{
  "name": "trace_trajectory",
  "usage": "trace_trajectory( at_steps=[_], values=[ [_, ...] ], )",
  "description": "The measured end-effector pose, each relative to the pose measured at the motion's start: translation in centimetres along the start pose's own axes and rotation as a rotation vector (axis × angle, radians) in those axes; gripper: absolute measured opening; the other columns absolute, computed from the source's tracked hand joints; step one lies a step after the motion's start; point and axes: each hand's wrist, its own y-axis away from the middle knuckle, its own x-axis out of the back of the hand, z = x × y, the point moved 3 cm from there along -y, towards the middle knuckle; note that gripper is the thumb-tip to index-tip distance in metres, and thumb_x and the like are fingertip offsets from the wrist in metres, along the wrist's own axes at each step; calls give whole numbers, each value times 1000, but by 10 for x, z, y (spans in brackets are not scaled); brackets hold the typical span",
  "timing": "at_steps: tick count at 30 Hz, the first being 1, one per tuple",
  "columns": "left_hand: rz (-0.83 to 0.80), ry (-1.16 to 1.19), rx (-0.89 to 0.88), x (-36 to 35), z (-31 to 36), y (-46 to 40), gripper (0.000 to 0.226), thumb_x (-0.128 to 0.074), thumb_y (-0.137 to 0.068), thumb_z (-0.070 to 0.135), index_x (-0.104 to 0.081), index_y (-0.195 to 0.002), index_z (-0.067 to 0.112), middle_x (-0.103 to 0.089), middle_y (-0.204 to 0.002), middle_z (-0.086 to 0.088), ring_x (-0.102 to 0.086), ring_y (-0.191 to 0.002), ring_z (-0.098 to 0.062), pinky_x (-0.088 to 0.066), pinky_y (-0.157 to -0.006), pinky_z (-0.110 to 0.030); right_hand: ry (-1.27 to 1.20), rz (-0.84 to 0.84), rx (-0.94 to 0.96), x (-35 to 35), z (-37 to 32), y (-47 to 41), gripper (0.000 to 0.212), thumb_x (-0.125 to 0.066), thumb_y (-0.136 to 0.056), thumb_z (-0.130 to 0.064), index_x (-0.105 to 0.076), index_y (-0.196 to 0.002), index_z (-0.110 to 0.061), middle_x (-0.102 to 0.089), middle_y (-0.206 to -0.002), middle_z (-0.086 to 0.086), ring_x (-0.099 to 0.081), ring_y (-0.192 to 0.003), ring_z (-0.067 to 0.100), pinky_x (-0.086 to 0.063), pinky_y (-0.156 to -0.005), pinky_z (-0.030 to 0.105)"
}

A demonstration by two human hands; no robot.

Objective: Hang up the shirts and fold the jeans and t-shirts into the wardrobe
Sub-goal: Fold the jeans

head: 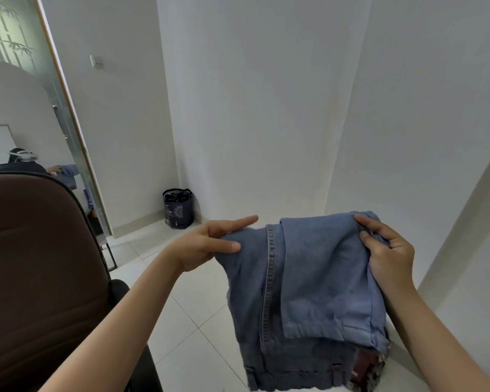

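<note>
the left hand (207,244) and right hand (385,250) each have fingers clamped on a top corner of the folded jeans (303,281), holding them up in the air between them, likely so the fold hangs flat and even.

Two bare hands are seen, the left hand (207,244) and the right hand (385,250). One pair of blue jeans (300,284) is counted, one dark red patterned garment (365,369) beneath it, one brown chair (40,278), one dark bag (178,207), and one wall switch (96,61).
</note>
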Motion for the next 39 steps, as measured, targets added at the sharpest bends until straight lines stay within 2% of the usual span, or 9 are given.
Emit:
trace_trajectory(
  at_steps=[5, 10, 16, 21, 25, 28, 31, 33, 39],
  values=[
    [-74, 234, -51, -1, -13, 11, 86, -82, -62, 5, -49, -134, 40, -59, -126, -5, -57, -110, -24, -52, -86, -39, -25, 71, -59, 3, 5, -1, 28, -53, -88, 7, -70, -104, -9, -67, -100, -12, -63, -87, -10, -48, -74, 5],
    [175, 32, -91, -15, -20, 8, 82, -67, -71, -14, -49, -133, 37, -66, -118, -4, -63, -108, -19, -54, -85, -29, -44, 65, -115, 2, 5, 1, 33, -53, -88, 7, -71, -93, -20, -69, -98, -10, -65, -84, -7, -49, -70, 6],
    [580, 245, -168, -11, -25, 4, 67, -67, -75, -9, -54, -128, 30, -72, -83, -1, -69, -82, -13, -56, -72, -23, -90, 76, -223, 7, 6, 7, 24, -62, -85, -1, -71, -87, -23, -69, -99, -5, -64, -96, 9, -51, -73, 13],
    [796, 275, -70, -9, -51, -1, 65, -74, -77, 10, -49, -137, 20, -68, -116, -4, -65, -107, -18, -51, -95, -34, -157, 107, -425, -1, 10, 15, 18, -67, -84, -8, -70, -98, -17, -68, -111, 1, -63, -104, 17, -51, -93, 31],
    [526, 103, 225, -10, -85, 2, 91, -72, -81, 18, -13, -151, 28, -35, -144, 3, -49, -125, -29, -51, -93, -45, -123, 130, -492, -4, 16, 18, 16, -67, -85, -10, -70, -89, -25, -67, -107, -5, -61, -105, 15, -48, -96, 32],
    [272, -70, 404, -21, -100, 11, 109, -72, -80, 5, 6, -149, 39, -40, -144, -11, -61, -110, -30, -57, -83, -40, -57, 140, -515, -1, 22, 20, 16, -67, -85, -14, -70, -87, -29, -67, -101, -11, -61, -101, 12, -48, -92, 28],
    [422, -55, 340, -29, -106, 12, 103, -72, -76, -4, -10, -150, 32, -64, -116, -18, -68, -96, -29, -59, -76, -38, -62, 173, -526, 5, 24, 21, 15, -63, -87, -9, -68, -92, -22, -64, -98, -10, -58, -94, 8, -46, -77, 16],
    [614, 64, 215, -31, -108, 11, 92, -73, -74, -7, -27, -148, 22, -72, -100, -12, -70, -93, -25, -59, -76, -37, -68, 210, -544, 11, 26, 24, 16, -62, -87, -6, -67, -89, -21, -65, -107, -2, -60, -98, 12, -49, -88, 23],
    [896, 165, -111, -39, -94, 11, 39, -65, -82, -5, -67, -110, 23, -71, -109, -6, -65, -106, -20, -52, -93, -35, -44, 236, -632, 17, 37, 31, 16, -61, -87, -6, -65, -88, -21, -63, -109, 3, -58, -102, 18, -48, -92, 29]
  ],
)
